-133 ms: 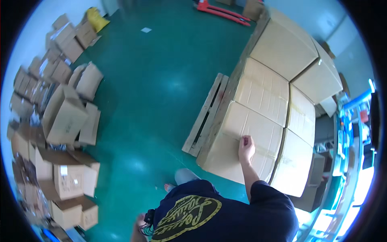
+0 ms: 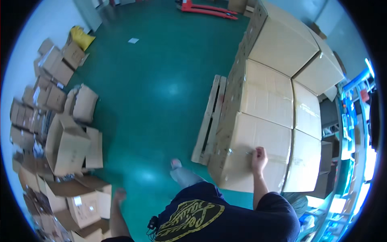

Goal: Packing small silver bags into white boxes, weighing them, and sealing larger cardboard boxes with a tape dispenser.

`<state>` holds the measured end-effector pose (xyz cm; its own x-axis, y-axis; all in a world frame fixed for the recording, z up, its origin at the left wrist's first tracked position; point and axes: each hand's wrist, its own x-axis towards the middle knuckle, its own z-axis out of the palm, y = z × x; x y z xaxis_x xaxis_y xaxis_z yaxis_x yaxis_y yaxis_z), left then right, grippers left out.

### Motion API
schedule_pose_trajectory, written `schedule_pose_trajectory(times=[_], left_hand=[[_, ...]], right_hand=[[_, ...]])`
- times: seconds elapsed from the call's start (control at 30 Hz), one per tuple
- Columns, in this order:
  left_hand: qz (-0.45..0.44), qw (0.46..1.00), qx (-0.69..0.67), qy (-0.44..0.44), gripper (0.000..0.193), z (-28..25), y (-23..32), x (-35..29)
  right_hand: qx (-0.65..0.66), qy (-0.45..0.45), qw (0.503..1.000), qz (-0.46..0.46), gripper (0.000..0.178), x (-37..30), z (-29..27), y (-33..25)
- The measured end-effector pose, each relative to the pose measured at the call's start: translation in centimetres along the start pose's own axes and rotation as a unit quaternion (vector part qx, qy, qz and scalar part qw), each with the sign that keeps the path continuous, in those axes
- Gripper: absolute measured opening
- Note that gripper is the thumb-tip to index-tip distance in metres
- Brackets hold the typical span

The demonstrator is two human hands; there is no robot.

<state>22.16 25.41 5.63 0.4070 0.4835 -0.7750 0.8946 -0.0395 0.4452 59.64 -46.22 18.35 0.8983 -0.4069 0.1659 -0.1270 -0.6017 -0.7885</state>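
Cardboard box, large and brown, is sitting at the near left corner of a stack of boxes on the right side of a green-floored room, its top lying just below the right hand of a person in a dark printed shirt. The right hand is curling its fingers in toward the palm over the box top; whether they are pressing fully together, pinching anything or touching the cardboard cannot be told from this view. The left hand is hanging low on the other side, near an open carton; it is showing too blurred to tell whether its fingers are spreading or closing.

Neighboring boxes are standing close against the near one, behind it and to its right, with the far pair rising higher. A slatted wooden pallet is jutting out along the stack's left side, above the green floor. One leg in grey is reaching forward below the pallet's near end.

Along the left wall, opened and flattened cartons are crowding together, with a yellow bag lying at the far end. A red pallet jack is resting at the back of the room, its forks pointing toward the stack's side, while a small white sheet is lying on the floor. Shelving is lining the right edge.
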Motion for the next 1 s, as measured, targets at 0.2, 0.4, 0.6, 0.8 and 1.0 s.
schedule_pose_trajectory(times=[0.2, 0.4, 0.6, 0.8, 1.0], left_hand=[[0.422, 0.875, -0.227, 0.071, 0.028, -9.1, 35.9, 19.5], [0.280, 0.907, 0.146, -0.280, 0.039, 11.7, 60.7, 19.7], [0.411, 0.747, 0.336, -0.400, 0.047, 21.7, 82.0, 25.2], [0.475, 0.620, 0.496, -0.381, 0.054, 26.1, 104.9, 31.7], [0.489, 0.560, 0.493, -0.451, 0.048, 36.3, 129.8, 33.4]], right_hand=[[-0.015, 0.103, 0.991, 0.079, 0.005, 0.8, 2.5, 0.8], [-0.292, 0.303, 0.834, 0.357, 0.018, 3.4, 7.3, -1.1], [-0.602, 0.077, 0.705, 0.367, 0.026, 0.5, 11.0, -2.1], [-0.561, 0.423, 0.455, 0.548, 0.035, 7.0, 28.2, -2.6], [0.039, 0.422, 0.689, 0.588, 0.041, 26.4, 48.3, -9.3]])
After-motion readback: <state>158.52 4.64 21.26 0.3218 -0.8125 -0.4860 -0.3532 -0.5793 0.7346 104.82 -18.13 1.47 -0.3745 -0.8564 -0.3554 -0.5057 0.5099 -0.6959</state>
